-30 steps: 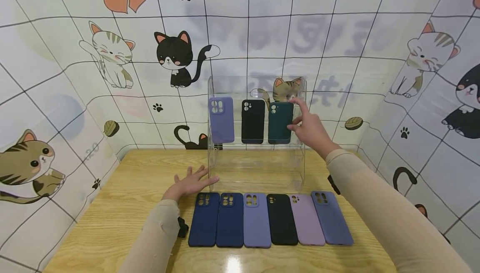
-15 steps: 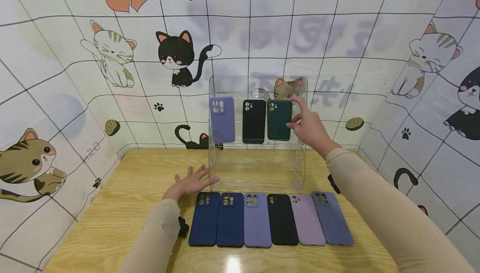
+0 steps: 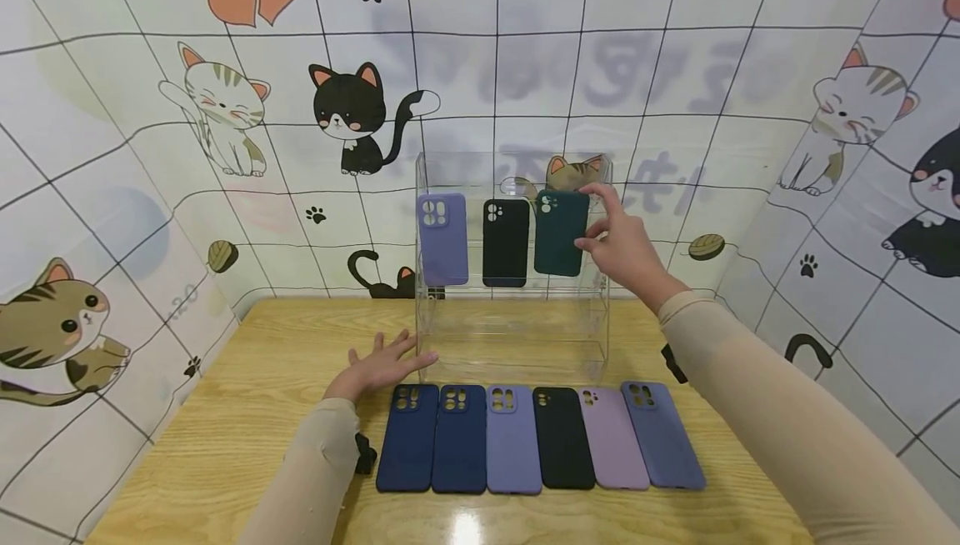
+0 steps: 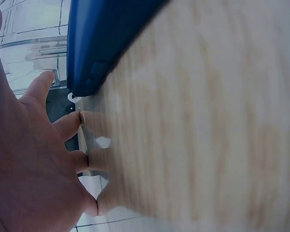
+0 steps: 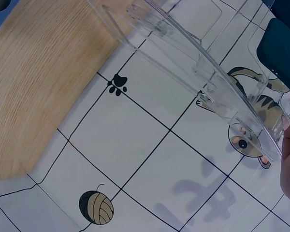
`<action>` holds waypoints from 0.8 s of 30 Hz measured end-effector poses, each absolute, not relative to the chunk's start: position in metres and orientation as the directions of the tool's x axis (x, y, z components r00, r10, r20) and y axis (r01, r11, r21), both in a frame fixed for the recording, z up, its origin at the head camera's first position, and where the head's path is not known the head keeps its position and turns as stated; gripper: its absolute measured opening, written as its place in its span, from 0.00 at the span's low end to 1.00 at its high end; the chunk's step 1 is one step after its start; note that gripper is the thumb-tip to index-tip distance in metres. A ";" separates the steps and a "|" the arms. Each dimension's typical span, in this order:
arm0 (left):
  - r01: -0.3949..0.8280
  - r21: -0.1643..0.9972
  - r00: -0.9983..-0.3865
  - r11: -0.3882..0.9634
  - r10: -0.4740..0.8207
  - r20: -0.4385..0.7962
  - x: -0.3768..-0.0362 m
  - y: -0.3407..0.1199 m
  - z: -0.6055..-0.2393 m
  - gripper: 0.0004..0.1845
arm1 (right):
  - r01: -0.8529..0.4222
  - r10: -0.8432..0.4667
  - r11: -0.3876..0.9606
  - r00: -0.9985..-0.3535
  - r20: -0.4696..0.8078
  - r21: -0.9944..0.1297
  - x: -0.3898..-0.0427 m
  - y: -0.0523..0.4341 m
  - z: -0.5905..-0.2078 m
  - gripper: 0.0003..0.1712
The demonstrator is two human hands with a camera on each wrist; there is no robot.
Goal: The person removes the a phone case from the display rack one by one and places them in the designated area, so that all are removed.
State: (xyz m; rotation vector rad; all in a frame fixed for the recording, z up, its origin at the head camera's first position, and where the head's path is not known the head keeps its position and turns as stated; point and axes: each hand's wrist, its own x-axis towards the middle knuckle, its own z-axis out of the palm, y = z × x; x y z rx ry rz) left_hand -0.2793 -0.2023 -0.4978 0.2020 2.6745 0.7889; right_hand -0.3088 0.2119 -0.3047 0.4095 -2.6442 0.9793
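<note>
Right hand [image 3: 626, 247] pinches the dark green phone case [image 3: 558, 232] — left hand [image 3: 381, 368] lies flat, fingers spread, on the table [image 3: 247, 412].

Six cases [image 3: 540, 438] on table [image 3: 247, 412]

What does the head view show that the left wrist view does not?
Only the head view shows the right hand pinching the dark green case at the clear rack, two more cases on the rack's top tier, and the full row of six cases on the table. Only the left wrist view shows the left hand close up, fingers spread flat. Both show that hand, the wooden table and the navy case.
</note>
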 end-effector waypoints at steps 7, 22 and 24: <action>0.039 0.553 -0.929 0.832 0.234 -0.286 -0.279 -0.203 -0.498 0.55 | -0.354 -0.119 0.685 -0.916 0.382 -0.636 -0.299 0.220 -0.303 0.46; 0.041 0.544 -0.929 0.838 0.233 -0.289 -0.279 -0.203 -0.497 0.55 | -0.271 0.027 0.556 -0.939 0.343 -0.786 -0.271 0.257 -0.309 0.49; 0.041 0.545 -0.929 0.837 0.233 -0.288 -0.279 -0.203 -0.497 0.54 | -0.263 0.024 0.561 -0.943 0.333 -0.785 -0.267 0.263 -0.311 0.50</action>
